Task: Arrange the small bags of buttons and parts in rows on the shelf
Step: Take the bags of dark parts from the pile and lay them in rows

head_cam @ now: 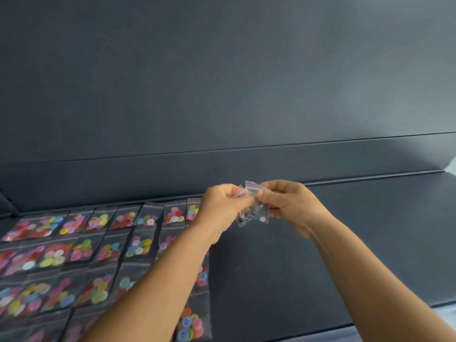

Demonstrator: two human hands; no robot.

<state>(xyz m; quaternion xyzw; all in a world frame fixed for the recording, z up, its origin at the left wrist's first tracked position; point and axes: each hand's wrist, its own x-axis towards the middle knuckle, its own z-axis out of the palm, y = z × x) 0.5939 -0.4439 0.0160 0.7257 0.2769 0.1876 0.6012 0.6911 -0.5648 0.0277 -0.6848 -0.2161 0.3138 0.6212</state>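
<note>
Above the dark shelf, my left hand and my right hand pinch small clear zip bags with red seal strips between them. The bags hold small dark and pale parts; how many bags there are I cannot tell. On the shelf's left half lie several clear bags of coloured buttons in rows, flat and side by side. My left forearm covers part of those rows. One bag with blue, orange and pink buttons lies near the front.
The shelf's right half is bare dark surface out to its front edge. A dark back panel rises behind the shelf. A pale patch shows at the far right edge.
</note>
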